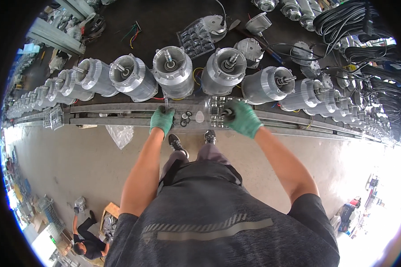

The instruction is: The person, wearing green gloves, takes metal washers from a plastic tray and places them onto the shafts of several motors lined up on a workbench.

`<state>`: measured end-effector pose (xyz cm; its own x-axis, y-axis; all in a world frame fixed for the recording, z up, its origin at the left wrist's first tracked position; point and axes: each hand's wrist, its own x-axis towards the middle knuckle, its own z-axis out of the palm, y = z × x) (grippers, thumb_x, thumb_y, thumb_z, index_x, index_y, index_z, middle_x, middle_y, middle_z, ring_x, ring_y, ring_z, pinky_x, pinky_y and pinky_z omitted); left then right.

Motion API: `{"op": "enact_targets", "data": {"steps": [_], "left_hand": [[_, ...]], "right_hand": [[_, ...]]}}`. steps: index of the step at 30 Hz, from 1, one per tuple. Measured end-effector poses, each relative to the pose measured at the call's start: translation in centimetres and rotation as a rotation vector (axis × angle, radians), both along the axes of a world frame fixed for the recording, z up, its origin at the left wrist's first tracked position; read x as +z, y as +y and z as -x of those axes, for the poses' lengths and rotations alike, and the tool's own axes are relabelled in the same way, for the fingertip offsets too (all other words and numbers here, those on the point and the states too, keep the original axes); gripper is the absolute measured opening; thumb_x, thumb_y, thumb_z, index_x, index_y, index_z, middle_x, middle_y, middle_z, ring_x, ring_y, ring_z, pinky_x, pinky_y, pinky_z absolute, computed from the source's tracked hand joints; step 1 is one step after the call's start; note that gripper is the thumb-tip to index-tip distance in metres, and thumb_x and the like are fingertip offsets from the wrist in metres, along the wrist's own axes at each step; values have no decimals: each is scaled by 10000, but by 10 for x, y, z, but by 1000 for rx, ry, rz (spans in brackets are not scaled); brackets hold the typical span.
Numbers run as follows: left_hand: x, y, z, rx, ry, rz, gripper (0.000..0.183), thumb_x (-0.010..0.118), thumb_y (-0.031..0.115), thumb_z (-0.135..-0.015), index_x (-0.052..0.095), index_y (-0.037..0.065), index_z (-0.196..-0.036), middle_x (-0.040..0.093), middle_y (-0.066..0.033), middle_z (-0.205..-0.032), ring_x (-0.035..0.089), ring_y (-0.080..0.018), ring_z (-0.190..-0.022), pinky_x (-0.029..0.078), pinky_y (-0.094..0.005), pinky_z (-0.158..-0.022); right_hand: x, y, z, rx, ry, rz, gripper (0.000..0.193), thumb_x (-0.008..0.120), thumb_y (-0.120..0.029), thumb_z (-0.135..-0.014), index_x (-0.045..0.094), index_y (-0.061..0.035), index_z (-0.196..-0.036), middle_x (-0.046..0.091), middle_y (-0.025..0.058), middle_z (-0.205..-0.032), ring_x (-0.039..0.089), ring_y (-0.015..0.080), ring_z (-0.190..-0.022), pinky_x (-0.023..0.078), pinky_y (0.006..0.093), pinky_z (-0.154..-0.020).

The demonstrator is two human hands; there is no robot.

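Observation:
My left hand point(162, 120), in a green glove, is closed over the grey metal rail point(120, 108) in front of me. A thin metal rod point(166, 104) stands up between its fingertips. My right hand point(246, 119), also gloved in green, is closed round a dark, short cylindrical piece point(228, 112), mostly hidden by the fingers. It is over a clear plastic tray point(214, 107) of small shiny metal parts. Between my hands lie several black rings point(185, 118) and a pale oval piece point(200, 116). Beyond them stand silver motor housings point(173, 73) with shafts pointing up.
More motor housings point(91, 75) run in a curved row to both sides. Behind them are a second clear tray point(196, 39), metal end covers point(249, 51) and coiled black cables point(345, 22). A plastic bag point(120, 135) hangs below the rail. Another person point(91, 244) works at lower left.

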<state>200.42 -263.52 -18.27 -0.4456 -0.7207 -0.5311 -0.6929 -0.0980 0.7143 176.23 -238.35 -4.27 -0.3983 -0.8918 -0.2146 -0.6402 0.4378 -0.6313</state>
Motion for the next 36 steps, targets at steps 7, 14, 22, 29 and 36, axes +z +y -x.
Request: {"op": "enact_targets", "data": {"steps": [7,14,22,29,36], "left_hand": [[0,2,-5,58,173,-151,222,687,201,-984,673,35,-1131,761,-103,-942,679,-204,-755,545,-366,-718],[-18,5,-10,28,229,26,202,671,197,-999,663,25,-1103,759,-88,-937,669,-202,-763,535,-357,-744],[-18,5,-11,38,198,0,209,674,223,-994,678,40,-1095,762,-96,-922,683,-222,-760,543,-371,-738],[-19,4,-11,25,145,39,246,674,233,-979,680,35,-1126,767,-111,-924,705,-237,-770,553,-379,-739],[-9,6,-10,70,206,-57,232,667,244,-998,674,46,-1118,759,-94,-888,691,-205,-748,542,-365,-711]], "right_hand": [[-22,-41,-69,16,-135,96,348,749,-196,-914,706,-87,-1242,724,175,-1166,706,362,-1066,570,413,-985],[-20,5,8,17,295,-166,357,768,-198,-894,699,-59,-1216,710,210,-1128,652,379,-1177,536,472,-1038],[-27,2,29,259,404,-428,344,716,-175,-924,683,-51,-1243,678,219,-1256,692,374,-1163,579,465,-981],[-28,-11,30,285,413,-513,279,681,-156,-940,716,-49,-1195,701,210,-1252,716,369,-1150,590,479,-952],[18,-21,27,128,252,-458,361,800,-357,-843,779,-96,-1093,752,170,-1196,740,365,-1077,595,456,-933]]}}
